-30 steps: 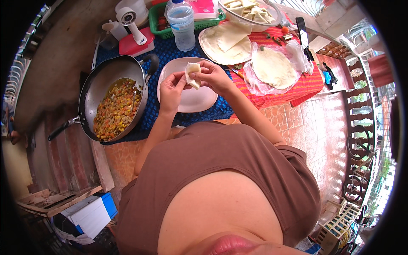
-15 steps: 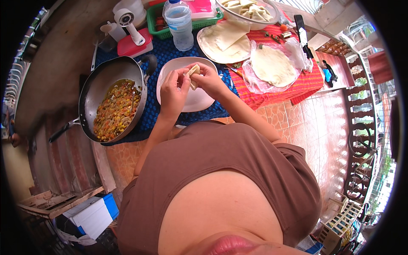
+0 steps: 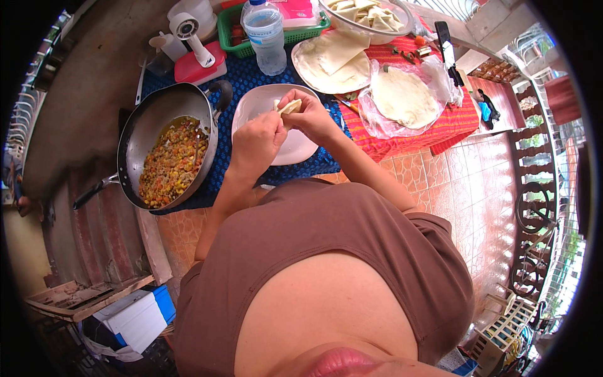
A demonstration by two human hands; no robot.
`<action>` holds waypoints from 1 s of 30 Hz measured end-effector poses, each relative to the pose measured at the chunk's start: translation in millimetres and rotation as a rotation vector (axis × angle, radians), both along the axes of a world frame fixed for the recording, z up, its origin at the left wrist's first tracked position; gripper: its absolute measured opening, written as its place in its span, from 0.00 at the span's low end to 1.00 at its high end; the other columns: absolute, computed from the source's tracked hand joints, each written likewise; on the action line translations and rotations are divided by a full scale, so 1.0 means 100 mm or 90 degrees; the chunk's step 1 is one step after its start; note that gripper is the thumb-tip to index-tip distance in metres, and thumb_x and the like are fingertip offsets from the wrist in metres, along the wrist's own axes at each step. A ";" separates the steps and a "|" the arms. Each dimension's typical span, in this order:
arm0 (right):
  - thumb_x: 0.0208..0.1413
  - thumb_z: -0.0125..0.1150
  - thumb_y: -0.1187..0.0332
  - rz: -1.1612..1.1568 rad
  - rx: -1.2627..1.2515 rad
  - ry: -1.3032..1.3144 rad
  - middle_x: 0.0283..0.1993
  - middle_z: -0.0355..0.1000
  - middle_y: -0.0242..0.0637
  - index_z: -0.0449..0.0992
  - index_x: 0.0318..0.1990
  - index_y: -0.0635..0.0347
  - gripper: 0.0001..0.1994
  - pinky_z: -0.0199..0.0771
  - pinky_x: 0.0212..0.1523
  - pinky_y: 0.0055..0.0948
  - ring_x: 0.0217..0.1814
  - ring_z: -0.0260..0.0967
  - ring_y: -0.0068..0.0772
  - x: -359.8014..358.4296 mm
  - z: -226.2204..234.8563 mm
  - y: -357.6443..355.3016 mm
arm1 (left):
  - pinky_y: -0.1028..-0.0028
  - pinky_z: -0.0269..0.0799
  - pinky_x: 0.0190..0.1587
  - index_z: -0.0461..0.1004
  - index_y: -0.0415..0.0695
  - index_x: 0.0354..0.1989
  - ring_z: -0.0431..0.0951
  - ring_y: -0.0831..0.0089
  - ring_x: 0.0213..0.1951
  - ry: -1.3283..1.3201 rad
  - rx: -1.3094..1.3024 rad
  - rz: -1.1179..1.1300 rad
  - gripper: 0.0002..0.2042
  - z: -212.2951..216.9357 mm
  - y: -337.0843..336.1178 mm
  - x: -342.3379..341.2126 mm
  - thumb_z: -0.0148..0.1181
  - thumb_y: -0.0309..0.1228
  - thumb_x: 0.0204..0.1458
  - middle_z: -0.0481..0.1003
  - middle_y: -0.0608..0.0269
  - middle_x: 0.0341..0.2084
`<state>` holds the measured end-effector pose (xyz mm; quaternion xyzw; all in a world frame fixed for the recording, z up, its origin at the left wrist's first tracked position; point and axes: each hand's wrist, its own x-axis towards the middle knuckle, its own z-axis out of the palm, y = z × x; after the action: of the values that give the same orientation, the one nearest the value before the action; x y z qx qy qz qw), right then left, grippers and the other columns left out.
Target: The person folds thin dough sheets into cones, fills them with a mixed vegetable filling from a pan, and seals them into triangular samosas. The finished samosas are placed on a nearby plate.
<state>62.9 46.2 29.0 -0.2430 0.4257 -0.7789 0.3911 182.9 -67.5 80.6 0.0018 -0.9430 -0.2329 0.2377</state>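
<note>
pinching a small folded pastry [image 3: 289, 107] between both hands over the white plate [image 3: 251, 107]: your left hand [image 3: 259, 139] is closed on its near side, fingers curled in, and your right hand [image 3: 309, 117] is closed on its far side with thumb and fingertips on the dough. pastry sits above the plate, held clear of it as far as the view shows; can't tell if it's fully sealed. plate rests on the blue patterned cloth [image 3: 248, 75]. just left of the plate is a big dark pan [image 3: 151, 119] with a yellow-orange diced filling [image 3: 169, 164] and a spoon [image 3: 197, 146] lying in it, handle pointing lower left. behind the plate stands a clear water bottle [image 3: 265, 38], beside a green basket [image 3: 229, 28] and a red-and-white container [image 3: 200, 65]. right of the bottle, a plate stacked with flat dough sheets [image 3: 333, 63]; further right, a round flat dough [image 3: 403, 95] on clear plastic over the red cloth [image 3: 433, 129]. a bowl of folded pieces [image 3: 364, 11] sits at the top edge, and a dark-handled knife [image 3: 447, 50] lies near it.
</note>
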 end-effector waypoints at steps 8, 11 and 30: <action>0.45 0.58 0.83 -0.074 -0.024 0.051 0.41 0.73 0.36 0.70 0.44 0.62 0.16 0.75 0.38 0.21 0.40 0.73 0.24 0.09 0.05 -0.04 | 0.63 0.71 0.26 0.68 0.42 0.29 0.76 0.59 0.24 -0.005 0.167 0.026 0.12 -0.05 0.16 0.02 0.51 0.38 0.58 0.73 0.56 0.22; 0.43 0.55 0.85 -0.087 -0.037 0.093 0.43 0.74 0.37 0.71 0.50 0.63 0.22 0.75 0.39 0.22 0.41 0.73 0.25 0.14 0.26 -0.05 | 0.69 0.69 0.20 0.67 0.42 0.35 0.77 0.66 0.22 -0.035 0.606 0.035 0.20 -0.32 0.01 -0.09 0.43 0.50 0.61 0.73 0.58 0.22; 0.55 0.46 0.81 -0.107 -0.110 0.223 0.54 0.70 0.36 0.75 0.52 0.59 0.18 0.73 0.43 0.20 0.46 0.70 0.23 0.26 0.33 0.04 | 0.84 0.53 0.17 0.70 0.43 0.28 0.61 0.87 0.17 0.024 0.718 -0.009 0.25 -0.11 0.24 -0.17 0.38 0.52 0.62 0.63 0.75 0.15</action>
<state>89.2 50.4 61.8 -0.3709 0.4378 -0.7882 0.2226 165.7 -43.0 69.2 0.1180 -0.6682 -0.7024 0.2150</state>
